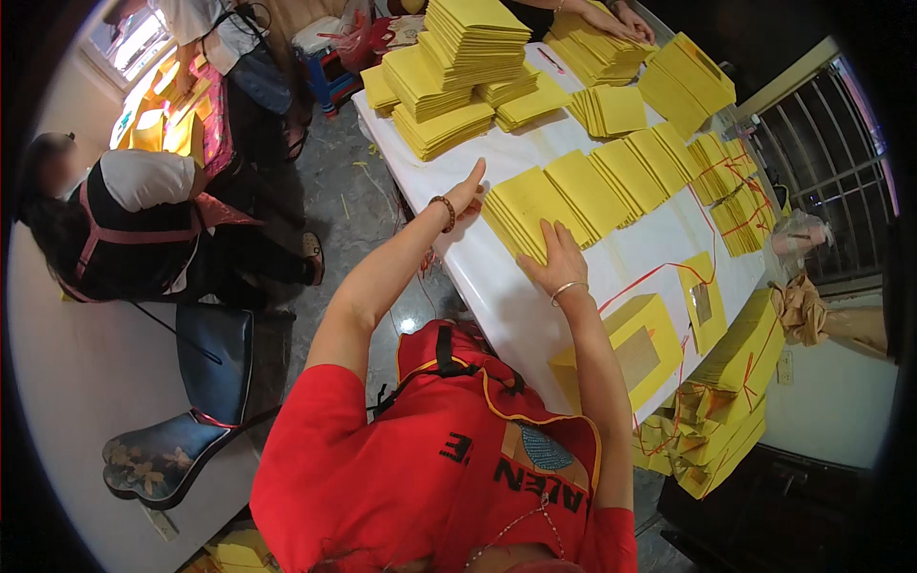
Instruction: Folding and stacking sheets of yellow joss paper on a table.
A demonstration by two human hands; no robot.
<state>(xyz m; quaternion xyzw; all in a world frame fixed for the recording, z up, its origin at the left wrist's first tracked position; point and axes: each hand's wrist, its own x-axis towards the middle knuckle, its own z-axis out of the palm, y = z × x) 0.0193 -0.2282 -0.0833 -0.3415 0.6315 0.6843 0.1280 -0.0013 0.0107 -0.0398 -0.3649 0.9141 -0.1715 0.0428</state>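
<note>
A row of yellow folded paper stacks [585,196], which look like flat paper bags, leans across the white table [478,277]. At the row's left end, my left hand [464,198] stands beside the end stack [528,205], thumb stretched up and away, some fingers hidden from view. My right hand [562,260] rests on the near edge of that same stack, its fingers stretched out over the paper. Neither hand lifts anything. Close to my right forearm lies a yellow piece with a brown window [632,355], and a red string [642,277] runs past it.
Taller yellow stacks [449,76] rise at the far left of the table. String-tied bundles [735,205] lie at the right, with more yellow bundles [716,411] below. Another person's hands [616,21] touch a far stack. Two people and a dark chair [212,368] are at left.
</note>
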